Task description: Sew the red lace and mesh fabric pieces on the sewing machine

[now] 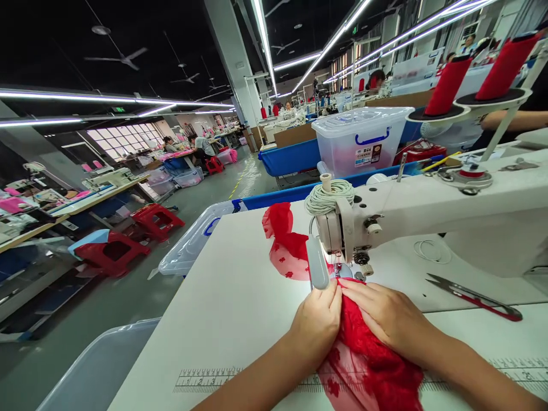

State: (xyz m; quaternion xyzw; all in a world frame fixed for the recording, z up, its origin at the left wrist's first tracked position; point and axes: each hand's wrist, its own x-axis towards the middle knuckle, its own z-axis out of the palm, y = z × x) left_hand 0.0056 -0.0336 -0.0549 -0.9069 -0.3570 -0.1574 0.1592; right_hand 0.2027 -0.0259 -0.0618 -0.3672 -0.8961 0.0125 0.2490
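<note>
Head view: your white table (pixel 240 308) stretches left of the sewing machine (pixel 419 211) to a slanting edge; behind stands a lidded translucent box (pixel 363 123) reading "Box", pinkish contents (pixel 338 155) inside. Red fabric (pixel 381 357) lies at the machine's stitching end, your right hand (pixel 387 311) and left hand (pixel 319 319) pinching it, fingertips close together.

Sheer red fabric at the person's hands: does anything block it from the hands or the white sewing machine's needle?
Nothing visible does: the left hand and right hand both touch the fabric, which reaches the needle area. A grey rounded bar stands just left of it.
</note>
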